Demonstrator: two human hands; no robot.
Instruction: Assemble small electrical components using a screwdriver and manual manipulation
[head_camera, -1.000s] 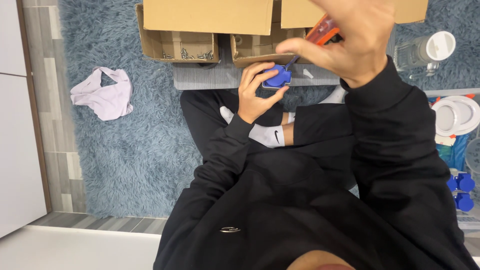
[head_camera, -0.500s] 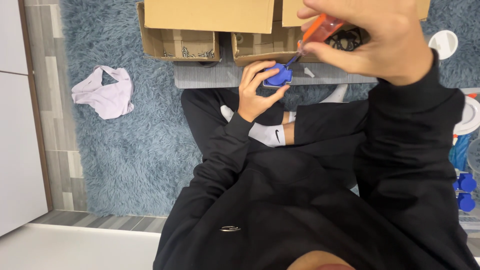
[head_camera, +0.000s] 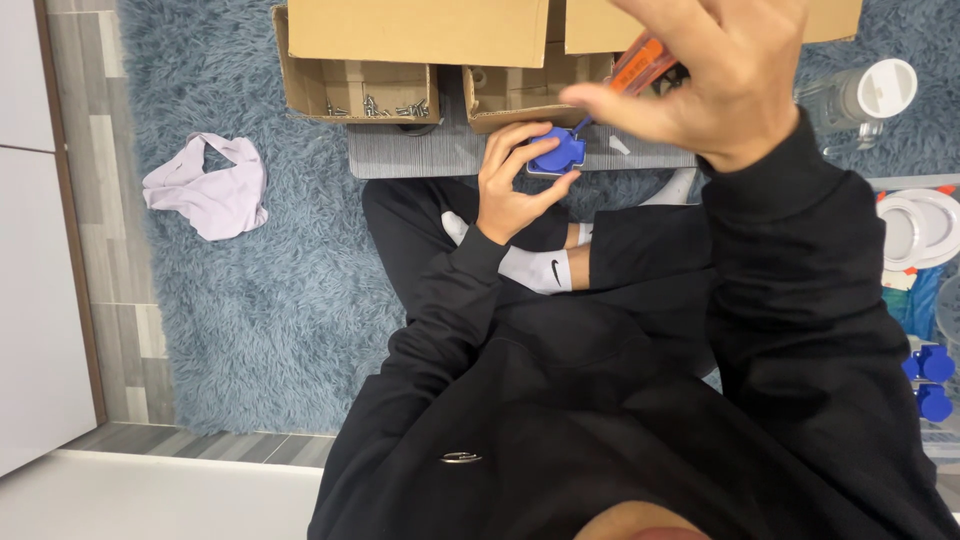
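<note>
My left hand (head_camera: 512, 178) grips a small blue plastic part (head_camera: 558, 155) and holds it against a grey mat (head_camera: 420, 155) in front of my crossed legs. My right hand (head_camera: 715, 75) is raised close to the camera and wraps around the orange handle of a screwdriver (head_camera: 640, 62). The screwdriver's thin shaft runs down to the blue part. I sit on a shaggy blue-grey rug (head_camera: 260, 300), wearing black clothes and white socks.
Open cardboard boxes (head_camera: 355, 90) with several screws inside stand at the far side of the mat. A pale lilac cloth (head_camera: 205, 190) lies on the rug at left. A clear jar with a white lid (head_camera: 865, 95), white lids (head_camera: 925, 225) and blue parts (head_camera: 930, 380) sit at right.
My right hand with the screwdriver has shifted slightly to the right and turned around the handle. My left hand keeps the blue part in the same spot.
</note>
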